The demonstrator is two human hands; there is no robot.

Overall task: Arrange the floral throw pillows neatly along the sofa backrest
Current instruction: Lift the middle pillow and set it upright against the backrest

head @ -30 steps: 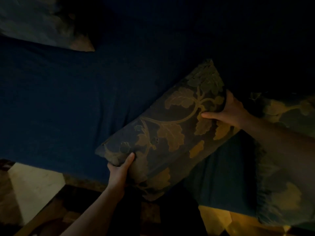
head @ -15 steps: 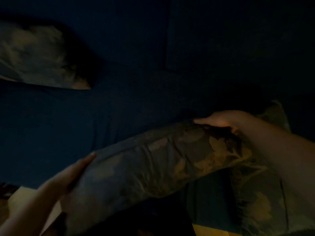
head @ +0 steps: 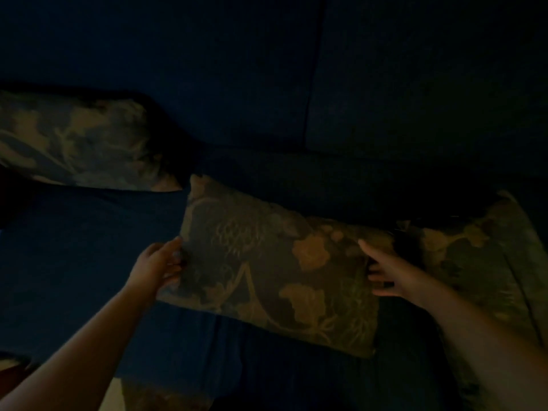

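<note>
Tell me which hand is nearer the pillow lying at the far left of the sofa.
Left. The left hand sits at the middle pillow's left edge, below-right of the far-left pillow; the right hand is beyond the middle pillow.

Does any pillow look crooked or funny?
Yes. The middle pillow sits tilted between the left hand and right hand, lying on the seat rather than leaning against the backrest. The left pillow and right pillow also sit at different angles, so the row looks uneven.

A dark blue sofa carries 3 floral pillows: left, middle, right.
</note>
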